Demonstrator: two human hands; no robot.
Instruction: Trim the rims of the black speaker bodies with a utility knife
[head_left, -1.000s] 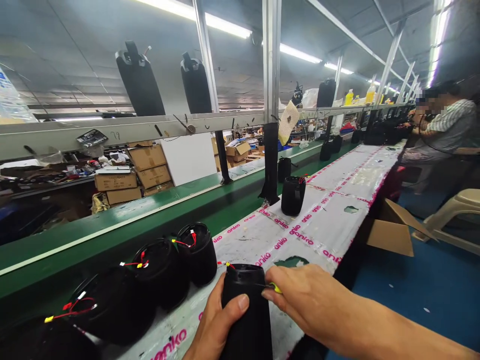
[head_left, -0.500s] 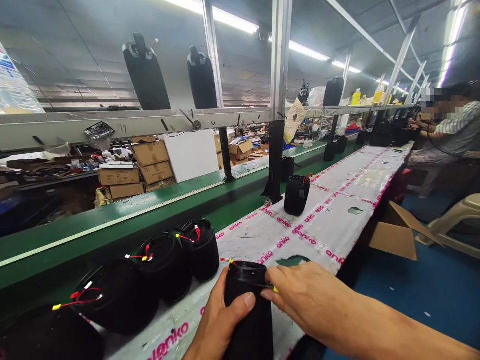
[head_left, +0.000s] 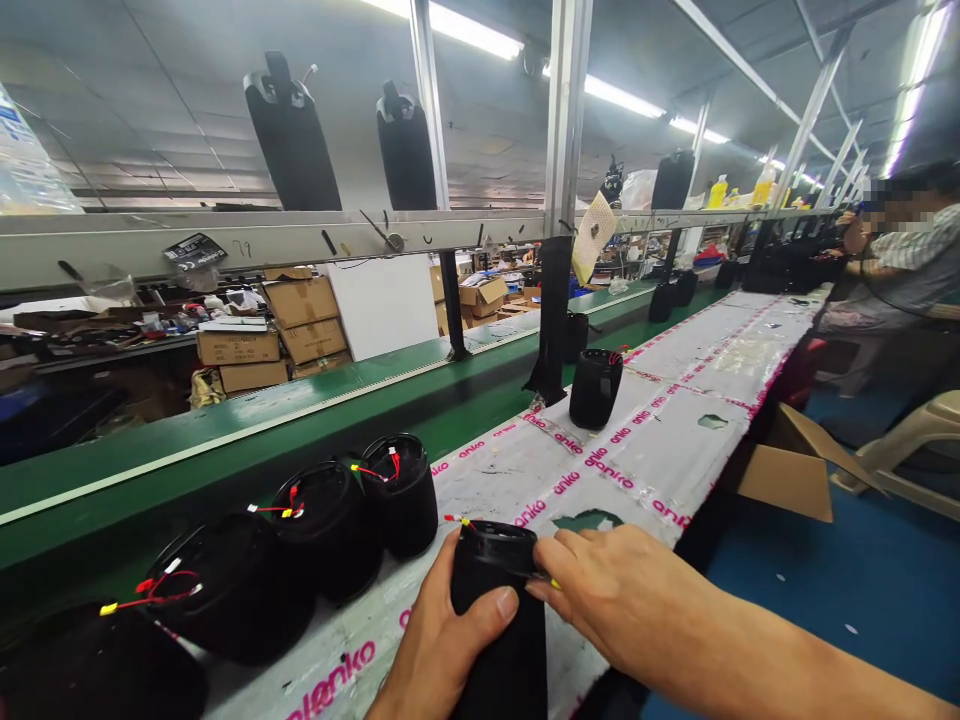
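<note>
- Black cylinder (head_left: 516,660) stands nearly upright before us, at the white bench covering (head_left: 480,485); we cannot see its base.
- Our left hand (head_left: 441,640) grips its side, thumb across the front.
- Our right hand (head_left: 611,578) pinches a small yellow-ended item (head_left: 555,583) beside the rim, mostly hidden.
- Leftward, we have similar cylinders (head_left: 405,520) lined up.
</note>
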